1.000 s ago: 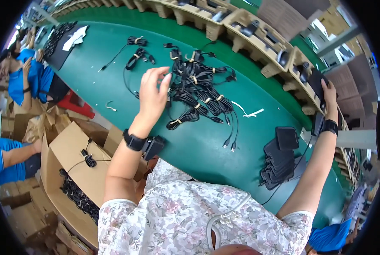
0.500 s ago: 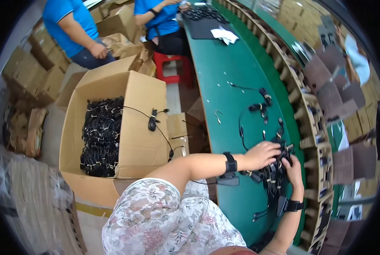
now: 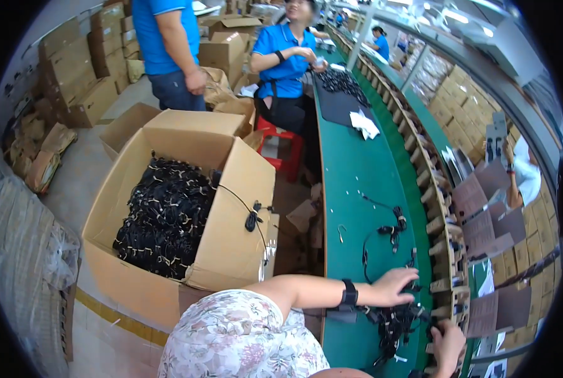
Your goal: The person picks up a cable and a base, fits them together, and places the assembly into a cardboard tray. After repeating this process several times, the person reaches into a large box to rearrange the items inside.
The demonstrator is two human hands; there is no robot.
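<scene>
Black cable pile (image 3: 390, 331) beside left grip (image 3: 393, 288), left of right grip (image 3: 449, 348).

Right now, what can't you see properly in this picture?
Head view: whatever lies beneath the left hand; the hand itself hides it.
Head view: most of the forearm behind the right hand; the lower edge cuts it off.
Head view: the bottom of the cardboard box; black cables cover it.
Head view: what the row of tan trays holds at its far end; too small there.
</scene>
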